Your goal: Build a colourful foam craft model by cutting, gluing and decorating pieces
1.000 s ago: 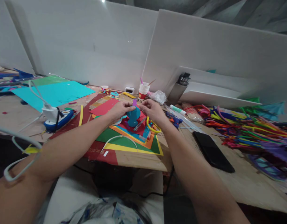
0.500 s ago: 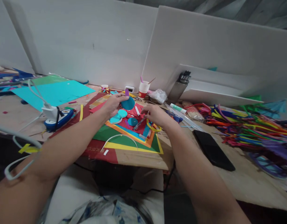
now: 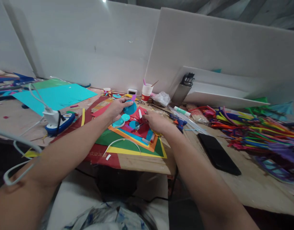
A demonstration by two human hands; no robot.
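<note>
Since the earlier frame our right hand [image 3: 156,121] has dropped closer to the paper stack, and the purple strip [image 3: 133,97] has tilted. Our left fingers pinch the blue disc [image 3: 130,108] above the stack. A thin clear tool [image 3: 138,126] slants from our nearer, right fingers toward the tabletop's [image 3: 245,188] near edge; we cannot tell their grip. A white stick [image 3: 140,113] lies between.
</note>
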